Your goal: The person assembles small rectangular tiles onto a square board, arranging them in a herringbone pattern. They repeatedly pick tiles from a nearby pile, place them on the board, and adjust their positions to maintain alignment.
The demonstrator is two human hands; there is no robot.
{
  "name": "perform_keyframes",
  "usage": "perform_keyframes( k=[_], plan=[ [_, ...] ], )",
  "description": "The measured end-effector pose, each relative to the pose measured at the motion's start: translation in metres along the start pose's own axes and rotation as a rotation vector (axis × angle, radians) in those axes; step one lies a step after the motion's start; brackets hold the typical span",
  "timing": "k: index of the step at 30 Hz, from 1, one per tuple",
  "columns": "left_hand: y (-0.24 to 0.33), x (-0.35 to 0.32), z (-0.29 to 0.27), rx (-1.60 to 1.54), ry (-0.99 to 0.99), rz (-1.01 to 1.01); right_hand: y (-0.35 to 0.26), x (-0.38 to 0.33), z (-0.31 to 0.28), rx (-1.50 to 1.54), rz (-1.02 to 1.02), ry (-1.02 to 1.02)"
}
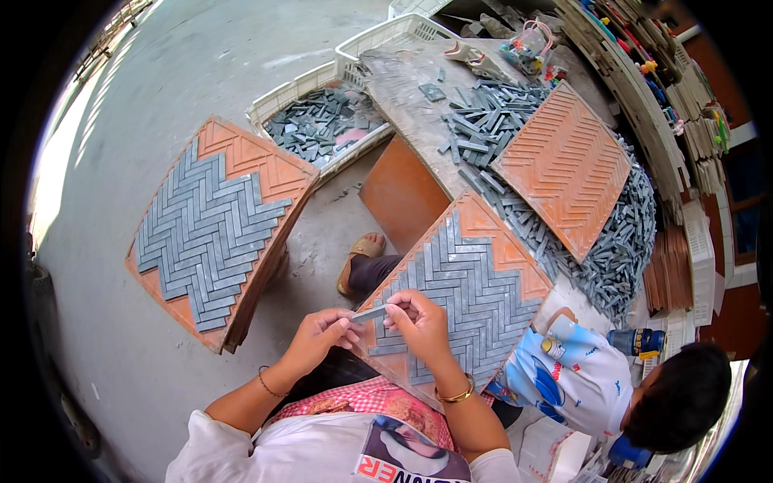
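A small grey stone strip tile (pixel 370 314) is held level between my two hands, one end in each. My left hand (pixel 324 334) pinches its left end with thumb and fingertips. On the other end, my right hand (pixel 419 322) closes its thumb and fingers. Just beneath lies an orange mould tray (pixel 515 248) on my lap, mostly filled with grey strips in a herringbone pattern. Bare orange ridges show at its far corner and along its lower left edge. My right forearm covers part of its near side.
A stack of orange trays, its top one tiled (pixel 217 233), stands left. A white crate (pixel 294 95) holds grey pieces. On the worktable (pixel 403 80), loose strips (pixel 475 137) surround an empty orange mould (pixel 568 169). Another person (pixel 580 370) is close at my right.
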State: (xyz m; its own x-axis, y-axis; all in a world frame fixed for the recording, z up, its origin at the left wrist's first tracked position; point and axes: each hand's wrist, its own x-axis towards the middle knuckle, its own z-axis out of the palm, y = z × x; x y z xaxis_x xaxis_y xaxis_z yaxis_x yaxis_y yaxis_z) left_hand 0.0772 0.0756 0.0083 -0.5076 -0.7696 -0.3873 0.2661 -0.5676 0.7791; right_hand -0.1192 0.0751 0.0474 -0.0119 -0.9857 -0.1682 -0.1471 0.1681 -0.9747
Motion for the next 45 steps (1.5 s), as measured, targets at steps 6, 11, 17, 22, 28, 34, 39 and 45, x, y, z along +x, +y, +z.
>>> perform_keyframes(
  k=[6,11,17,22,28,34,39,45],
  plan=[
    [-0.008,0.002,-0.011,0.162,0.128,0.119,0.006,-0.035,0.002,-0.747,-0.672,-0.108],
    [-0.016,0.003,-0.005,0.388,0.187,0.264,0.018,-0.05,0.014,-0.788,-0.55,-0.235],
    [-0.006,-0.001,0.002,0.618,0.209,0.321,0.013,-0.039,0.01,-0.768,-0.422,-0.202],
    [-0.003,-0.004,0.009,0.801,0.187,0.431,0.01,-0.038,0.014,-0.859,-0.462,-0.172],
    [-0.005,-0.005,0.01,0.879,0.169,0.467,0.018,-0.042,0.017,-0.876,-0.422,-0.097],
    [0.006,0.0,0.027,1.441,0.041,0.724,0.009,-0.04,-0.016,-0.526,-0.195,0.107],
    [0.015,0.021,0.049,1.649,-0.136,0.641,0.007,-0.055,-0.059,-0.52,-0.118,0.282],
    [0.016,0.066,0.063,1.784,-0.209,0.683,0.018,-0.08,-0.091,-0.487,-0.077,0.506]
  ],
)
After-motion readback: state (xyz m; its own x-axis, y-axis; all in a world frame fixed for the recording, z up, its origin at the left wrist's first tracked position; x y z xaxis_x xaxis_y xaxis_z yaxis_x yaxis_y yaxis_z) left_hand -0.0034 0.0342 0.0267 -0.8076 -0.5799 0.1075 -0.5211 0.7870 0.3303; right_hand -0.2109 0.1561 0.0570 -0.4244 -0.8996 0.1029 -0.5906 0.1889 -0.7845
